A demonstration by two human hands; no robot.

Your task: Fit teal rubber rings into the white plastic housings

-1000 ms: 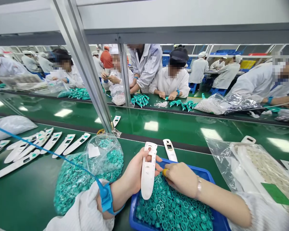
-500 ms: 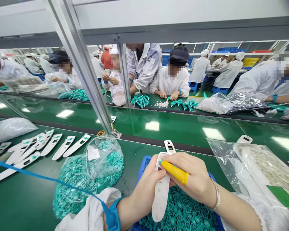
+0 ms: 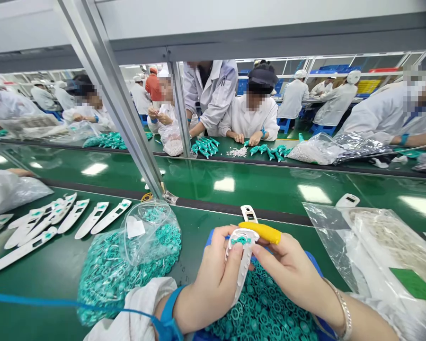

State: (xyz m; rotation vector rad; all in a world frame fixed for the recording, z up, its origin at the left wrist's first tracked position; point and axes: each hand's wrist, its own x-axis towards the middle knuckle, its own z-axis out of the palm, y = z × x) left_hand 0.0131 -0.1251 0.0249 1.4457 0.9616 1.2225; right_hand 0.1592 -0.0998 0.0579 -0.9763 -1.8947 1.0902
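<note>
Left hand (image 3: pixel 213 279): fingers closed round the white shell (image 3: pixel 240 279), thumb on its inner face, above the blue bin (image 3: pixel 313 263). Right hand (image 3: pixel 294 270): fingers nearly closed, pinching the shell's head at the rim; fingertips behind it hidden. Change from 0.5 s earlier: yellow finger cover (image 3: pixel 261 232) now lies along the far rim, exposing the teal piece (image 3: pixel 240 240) in the head. Bin mostly masked by hands and teal rings (image 3: pixel 266 303), near side cut off by the frame. Left of it on the bench (image 3: pixel 60 265), clear bag (image 3: pixel 110 279) with white label (image 3: pixel 135 227), no legible writing. Beyond the bin, another shell (image 3: pixel 249 214) near the bench's far edge, lower part hidden. Across the belt (image 3: pixel 262 184), co-workers' faces blurred.
</note>
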